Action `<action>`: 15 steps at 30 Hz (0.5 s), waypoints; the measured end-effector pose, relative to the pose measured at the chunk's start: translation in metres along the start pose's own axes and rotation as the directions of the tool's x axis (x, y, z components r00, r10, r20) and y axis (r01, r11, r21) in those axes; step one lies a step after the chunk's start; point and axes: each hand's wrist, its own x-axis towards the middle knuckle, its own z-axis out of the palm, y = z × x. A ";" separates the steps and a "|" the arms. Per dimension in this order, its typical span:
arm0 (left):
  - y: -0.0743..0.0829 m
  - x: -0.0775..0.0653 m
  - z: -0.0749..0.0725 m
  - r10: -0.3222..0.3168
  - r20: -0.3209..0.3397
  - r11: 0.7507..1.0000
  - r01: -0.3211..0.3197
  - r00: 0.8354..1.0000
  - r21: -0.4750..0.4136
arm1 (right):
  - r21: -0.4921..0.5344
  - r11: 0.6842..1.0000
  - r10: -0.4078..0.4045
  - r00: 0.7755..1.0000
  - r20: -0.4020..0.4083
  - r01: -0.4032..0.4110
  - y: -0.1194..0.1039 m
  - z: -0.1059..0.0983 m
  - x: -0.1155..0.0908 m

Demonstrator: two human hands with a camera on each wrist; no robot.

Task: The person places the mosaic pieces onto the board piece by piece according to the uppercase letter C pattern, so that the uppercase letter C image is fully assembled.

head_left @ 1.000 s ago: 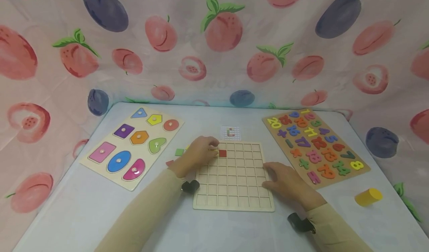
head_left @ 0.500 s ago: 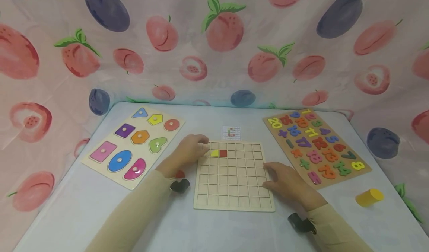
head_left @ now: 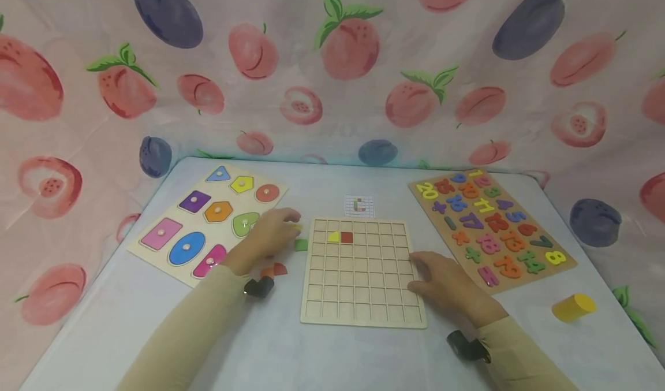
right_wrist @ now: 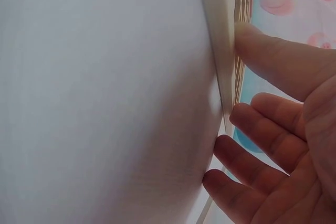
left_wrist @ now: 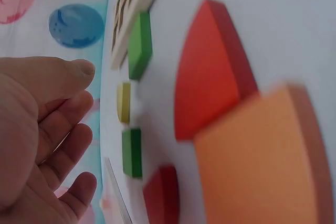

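Observation:
A square wooden grid board (head_left: 363,272) lies on the white table. Side by side in its second row sit a yellow quarter-circle piece (head_left: 334,238) and a red square piece (head_left: 346,238). My left hand (head_left: 270,235) hovers left of the board with loosely bent fingers and nothing in them. Around it lie loose pieces: a green one (left_wrist: 139,46), a yellow one (left_wrist: 124,102), another green one (left_wrist: 132,152), a dark red one (left_wrist: 163,195), a red one (left_wrist: 207,72) and an orange one (left_wrist: 257,161). My right hand (head_left: 441,278) touches the board's right edge with its thumb, fingers relaxed.
Behind the board lies a small pattern card (head_left: 359,206). To the left is a knobbed shape puzzle (head_left: 171,212), partly under my left forearm. A number puzzle (head_left: 483,223) lies to the right, with a yellow cylinder (head_left: 573,307) in front. Fruit-print cloth (head_left: 343,108) hangs behind.
My left hand has moved left off the board to the loose pieces, uncovering the yellow piece beside the red square. My right hand has stayed at the board's edge.

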 end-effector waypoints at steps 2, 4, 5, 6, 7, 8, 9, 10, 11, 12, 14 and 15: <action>-0.003 -0.001 -0.002 -0.021 0.001 1.000 0.021 1.000 0.001 | -0.001 1.000 0.006 1.000 0.004 -0.006 -0.001 0.000 0.000; -0.007 -0.001 -0.002 -0.030 -0.006 1.000 0.030 1.000 0.007 | -0.003 1.000 0.010 1.000 0.004 -0.010 -0.001 0.000 0.001; -0.008 -0.001 -0.002 -0.029 -0.005 1.000 0.030 1.000 0.010 | -0.004 1.000 0.010 1.000 0.005 -0.010 -0.001 0.000 0.001; -0.010 -0.001 -0.002 -0.031 -0.003 0.999 0.031 1.000 0.010 | -0.004 1.000 0.012 1.000 0.005 -0.012 -0.001 0.000 0.001; -0.012 -0.001 -0.002 -0.033 0.001 0.999 0.033 0.999 0.007 | -0.005 1.000 0.014 1.000 0.005 -0.014 -0.001 0.000 0.001; -0.013 -0.001 -0.001 -0.039 0.002 0.999 0.039 0.999 0.006 | -0.005 1.000 0.015 1.000 0.004 -0.015 -0.001 0.000 0.001; -0.015 0.000 -0.001 -0.042 0.003 0.999 0.042 0.999 0.007 | -0.006 1.000 0.016 1.000 0.004 -0.016 -0.001 0.000 0.001; -0.016 0.000 0.000 -0.043 0.003 0.999 0.043 0.999 0.007 | -0.007 1.000 0.017 1.000 0.005 -0.017 -0.001 0.000 0.001; -0.017 0.000 0.000 -0.049 0.005 0.999 0.049 0.999 0.007 | -0.008 1.000 0.019 1.000 0.006 -0.019 -0.001 0.000 0.001; -0.018 0.000 0.001 -0.052 0.005 0.999 0.052 0.999 0.008 | -0.008 1.000 0.022 1.000 0.006 -0.022 -0.001 0.000 0.001; -0.019 0.001 0.002 -0.055 0.003 0.998 0.055 0.998 0.008 | -0.011 1.000 0.027 1.000 0.007 -0.027 -0.001 0.000 0.001; -0.019 0.002 0.003 -0.051 0.001 0.999 0.051 0.999 0.014 | -0.011 1.000 0.029 1.000 0.007 -0.029 -0.001 0.000 0.001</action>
